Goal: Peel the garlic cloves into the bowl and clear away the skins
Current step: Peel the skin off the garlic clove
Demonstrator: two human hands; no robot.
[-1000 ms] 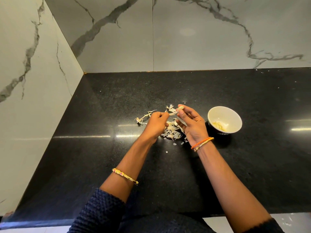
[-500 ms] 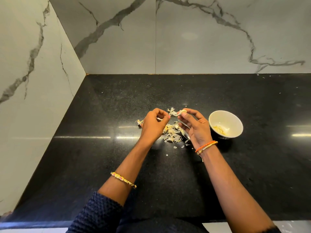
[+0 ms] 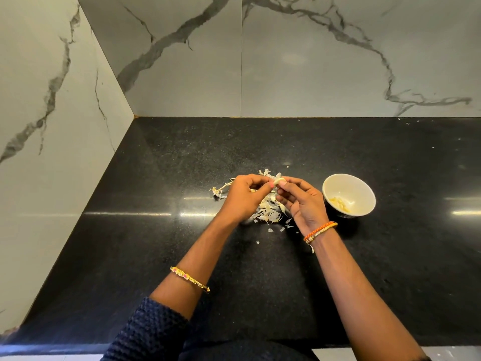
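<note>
Both hands, left [image 3: 243,196] and right [image 3: 303,201], pinch one pale garlic clove [image 3: 278,181] with curled fingers above papery skins [image 3: 268,213] beside the white ceramic bowl [image 3: 363,190].

I pinch a pale curved garlic clove [image 3: 279,181] above the papery white skins [image 3: 268,212]; right, a white round bowl [image 3: 364,188] holds peeled cloves [image 3: 341,203].

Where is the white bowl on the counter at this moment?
In the head view, the white bowl stands on the black counter, right of centre, just right of the right hand and the pile of garlic skins.
</note>
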